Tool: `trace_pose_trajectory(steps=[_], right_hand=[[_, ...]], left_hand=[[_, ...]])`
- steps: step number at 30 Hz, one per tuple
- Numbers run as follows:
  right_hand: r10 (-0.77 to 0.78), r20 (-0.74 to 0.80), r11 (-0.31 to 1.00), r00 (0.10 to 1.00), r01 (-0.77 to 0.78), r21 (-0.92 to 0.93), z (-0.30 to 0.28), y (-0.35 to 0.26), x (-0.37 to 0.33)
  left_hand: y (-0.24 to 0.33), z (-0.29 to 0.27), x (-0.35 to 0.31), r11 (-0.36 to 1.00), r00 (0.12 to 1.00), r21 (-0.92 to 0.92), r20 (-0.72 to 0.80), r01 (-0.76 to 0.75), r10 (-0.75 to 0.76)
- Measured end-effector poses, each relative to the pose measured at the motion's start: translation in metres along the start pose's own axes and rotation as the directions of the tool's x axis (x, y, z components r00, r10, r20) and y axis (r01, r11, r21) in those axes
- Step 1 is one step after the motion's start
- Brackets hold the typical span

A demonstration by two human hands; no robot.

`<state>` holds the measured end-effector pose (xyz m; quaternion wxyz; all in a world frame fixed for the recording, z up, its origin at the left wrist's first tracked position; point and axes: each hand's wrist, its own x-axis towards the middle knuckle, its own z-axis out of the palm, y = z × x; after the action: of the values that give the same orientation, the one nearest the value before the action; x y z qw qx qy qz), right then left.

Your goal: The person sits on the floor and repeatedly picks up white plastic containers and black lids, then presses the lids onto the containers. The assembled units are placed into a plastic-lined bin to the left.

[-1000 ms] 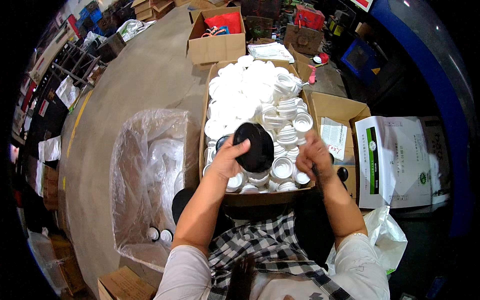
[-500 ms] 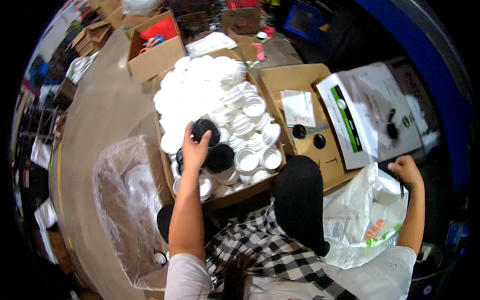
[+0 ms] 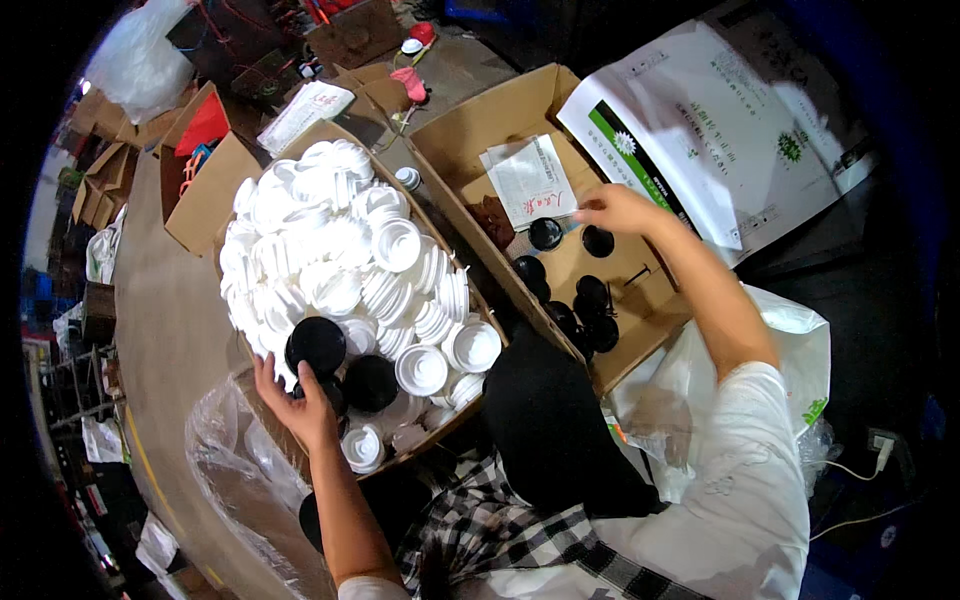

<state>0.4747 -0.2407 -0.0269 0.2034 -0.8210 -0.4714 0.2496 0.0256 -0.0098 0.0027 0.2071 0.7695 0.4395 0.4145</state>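
White plastic lids (image 3: pixel 300 240) fill a cardboard box (image 3: pixel 462 268) before me, with some black round caps on the near part. My left hand (image 3: pixel 297 402) is open at the near left edge of this heap. Its thumb touches the lower edge of a black cap (image 3: pixel 318 345), while its fingers spread to the left. Beside it lies another black cap (image 3: pixel 370 383). Over a second cardboard box (image 3: pixel 470 112) reaches my right hand (image 3: pixel 622 212), fingers bent and apart, nothing visible in them. Its fingertips are close to a round black piece (image 3: pixel 545 234), with another black piece (image 3: pixel 598 241) just below the hand.
In the second box lie a folded paper (image 3: pixel 530 180), several more black pieces (image 3: pixel 592 315) and a thin black pin (image 3: pixel 637 275). A white printed carton (image 3: pixel 690 120) leans at its right. A white plastic bag (image 3: pixel 790 350) is near my right elbow; a plastic-lined box (image 3: pixel 240 480) stands left.
My right hand has come from beside the white bag to above the second box; the thin dark piece it held no longer shows. My left hand's fingers have spread. The view has turned rightward.
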Motion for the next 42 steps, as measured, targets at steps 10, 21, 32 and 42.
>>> trace_pose_trajectory(steps=[10,21,32,42], right_hand=[[0.558,0.006,0.762,0.830,-0.515,0.393,0.298,0.142,0.073],[0.431,0.258,0.379,0.864,-0.433,0.818,0.323,0.155,0.072],[0.726,-0.071,0.335,0.684,-0.262,0.905,0.243,0.165,0.130],[0.729,-0.081,0.341,0.680,-0.259,0.903,0.269,0.144,0.140]], left_hand=[[-0.008,0.007,-0.004,0.985,0.998,-0.163,-0.015,-0.059,0.057],[0.000,0.016,-0.002,0.977,0.976,-0.033,0.044,-0.211,0.213],[0.001,0.003,-0.012,0.990,0.988,-0.024,0.067,-0.140,0.141],[0.009,-0.001,-0.017,0.997,0.995,-0.022,0.067,-0.071,0.072]])
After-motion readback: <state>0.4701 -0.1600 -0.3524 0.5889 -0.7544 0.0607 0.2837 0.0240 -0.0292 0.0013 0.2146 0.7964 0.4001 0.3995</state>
